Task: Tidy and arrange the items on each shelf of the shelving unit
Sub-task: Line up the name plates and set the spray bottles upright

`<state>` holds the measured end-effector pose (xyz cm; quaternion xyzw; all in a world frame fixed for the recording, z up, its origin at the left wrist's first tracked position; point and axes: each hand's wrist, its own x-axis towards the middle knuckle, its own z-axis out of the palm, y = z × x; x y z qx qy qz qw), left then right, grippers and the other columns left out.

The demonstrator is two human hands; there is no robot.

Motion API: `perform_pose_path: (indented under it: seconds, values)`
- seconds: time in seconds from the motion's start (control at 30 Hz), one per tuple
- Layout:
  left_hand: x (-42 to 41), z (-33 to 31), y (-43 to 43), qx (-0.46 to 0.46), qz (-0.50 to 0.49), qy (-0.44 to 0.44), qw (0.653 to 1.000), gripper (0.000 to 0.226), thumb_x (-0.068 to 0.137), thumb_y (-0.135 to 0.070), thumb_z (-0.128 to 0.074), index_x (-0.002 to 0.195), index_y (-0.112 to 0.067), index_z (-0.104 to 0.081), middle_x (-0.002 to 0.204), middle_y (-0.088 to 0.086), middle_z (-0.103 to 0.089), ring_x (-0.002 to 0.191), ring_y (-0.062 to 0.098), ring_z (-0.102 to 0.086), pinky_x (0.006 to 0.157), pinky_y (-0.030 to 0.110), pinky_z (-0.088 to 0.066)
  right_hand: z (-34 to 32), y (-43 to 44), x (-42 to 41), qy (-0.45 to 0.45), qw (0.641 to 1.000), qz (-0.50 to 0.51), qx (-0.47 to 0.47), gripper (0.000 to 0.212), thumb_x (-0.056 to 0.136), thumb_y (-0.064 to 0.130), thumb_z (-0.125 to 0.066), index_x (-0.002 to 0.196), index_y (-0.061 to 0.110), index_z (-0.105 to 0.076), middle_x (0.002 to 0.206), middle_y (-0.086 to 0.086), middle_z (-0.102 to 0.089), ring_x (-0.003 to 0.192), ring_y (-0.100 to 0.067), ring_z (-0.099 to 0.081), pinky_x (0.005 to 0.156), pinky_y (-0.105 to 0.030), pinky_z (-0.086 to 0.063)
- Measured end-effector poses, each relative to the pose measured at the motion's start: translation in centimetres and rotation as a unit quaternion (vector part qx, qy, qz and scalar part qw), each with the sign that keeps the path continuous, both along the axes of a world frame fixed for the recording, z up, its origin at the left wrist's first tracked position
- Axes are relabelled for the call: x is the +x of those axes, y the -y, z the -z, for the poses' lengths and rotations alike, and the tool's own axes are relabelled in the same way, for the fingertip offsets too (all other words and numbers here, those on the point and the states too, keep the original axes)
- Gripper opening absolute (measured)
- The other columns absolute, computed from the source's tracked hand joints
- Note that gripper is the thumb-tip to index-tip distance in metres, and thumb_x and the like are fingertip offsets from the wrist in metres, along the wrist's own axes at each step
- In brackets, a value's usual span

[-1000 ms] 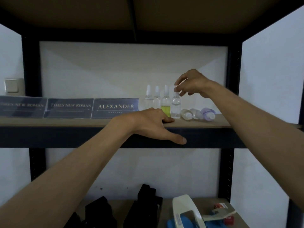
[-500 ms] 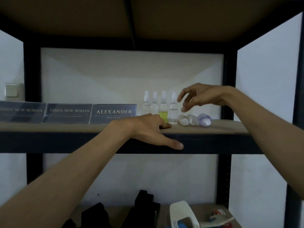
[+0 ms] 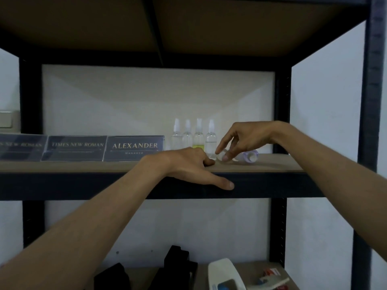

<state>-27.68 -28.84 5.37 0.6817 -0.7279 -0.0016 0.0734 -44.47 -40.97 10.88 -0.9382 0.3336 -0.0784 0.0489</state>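
Shelf [image 3: 83, 167] status: three nameplates [image 3: 134, 147] and four spray bottles [image 3: 192, 137] stand in line. Remaining: the toppled bottles [image 3: 250, 156] lying just right of them. Right hand [image 3: 245, 139], fingers parted, has dropped from above onto these. Left hand [image 3: 188, 166] stays braced, empty, on the shelf edge.
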Motion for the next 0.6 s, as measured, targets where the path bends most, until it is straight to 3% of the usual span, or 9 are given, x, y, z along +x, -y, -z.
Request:
perform_pose_path:
  seconds: [0.1, 0.23, 0.4, 0.5, 0.6]
  values:
    - [0.1, 0.1, 0.0, -0.005, -0.001, -0.006, 1.000, 0.115, 0.058, -0.094, -0.057, 0.152, -0.030, -0.038, 0.155, -0.009, -0.038, 0.137, 0.015, -0.040, 0.113, 0.035, -0.034, -0.2, 0.0, -0.1, 0.094, 0.995, -0.015, -0.034, 0.026, 0.086, 0.046, -0.072, 0.110, 0.036, -0.075, 0.107, 0.018, -0.073, 0.100, 0.001, -0.065, 0.096, -0.027, -0.046]
    - [0.3, 0.1, 0.1, -0.006, 0.001, -0.008, 1.000, 0.117, 0.055, -0.095, -0.056, 0.151, -0.030, -0.039, 0.153, -0.008, -0.040, 0.134, 0.015, -0.043, 0.111, 0.036, -0.036, -0.8, 0.4, 0.1, 0.258, 0.963, 0.007, -0.075, 0.022, 0.097, 0.035, -0.064, 0.105, 0.020, -0.076, 0.096, 0.004, -0.074, 0.079, -0.010, -0.071, 0.075, -0.022, -0.054]
    - [0.3, 0.1, 0.1, -0.007, -0.003, -0.009, 1.000, 0.122, 0.050, -0.098, -0.054, 0.151, -0.031, -0.039, 0.151, -0.009, -0.042, 0.131, 0.015, -0.044, 0.109, 0.035, -0.037, -1.0, 2.0, 1.1, 0.308, 0.947, 0.074, -0.048, 0.026, 0.098, 0.033, -0.063, 0.094, 0.011, -0.076, 0.089, -0.006, -0.075, 0.077, -0.021, -0.074, 0.077, -0.025, -0.053]
    - [0.1, 0.1, 0.0, -0.003, 0.000, -0.015, 1.000, 0.112, 0.060, -0.092, -0.057, 0.152, -0.032, -0.038, 0.153, -0.008, -0.039, 0.134, 0.016, -0.042, 0.111, 0.035, -0.035, -0.9, 2.6, 1.4, 0.317, 0.943, 0.100, -0.028, 0.026, 0.097, 0.036, -0.063, 0.095, 0.013, -0.075, 0.090, -0.004, -0.076, 0.077, -0.020, -0.074, 0.062, -0.028, -0.046]
    - [0.1, 0.1, 0.0, -0.004, 0.000, -0.018, 1.000, 0.111, 0.060, -0.091, -0.058, 0.152, -0.032, -0.037, 0.154, -0.008, -0.038, 0.136, 0.016, -0.041, 0.111, 0.034, -0.034, -0.7, 2.8, 1.3, 0.294, 0.950, 0.106, -0.010, 0.028, 0.096, 0.043, -0.062, 0.104, 0.018, -0.071, 0.095, -0.001, -0.075, 0.083, -0.019, -0.073, 0.071, -0.032, -0.047]
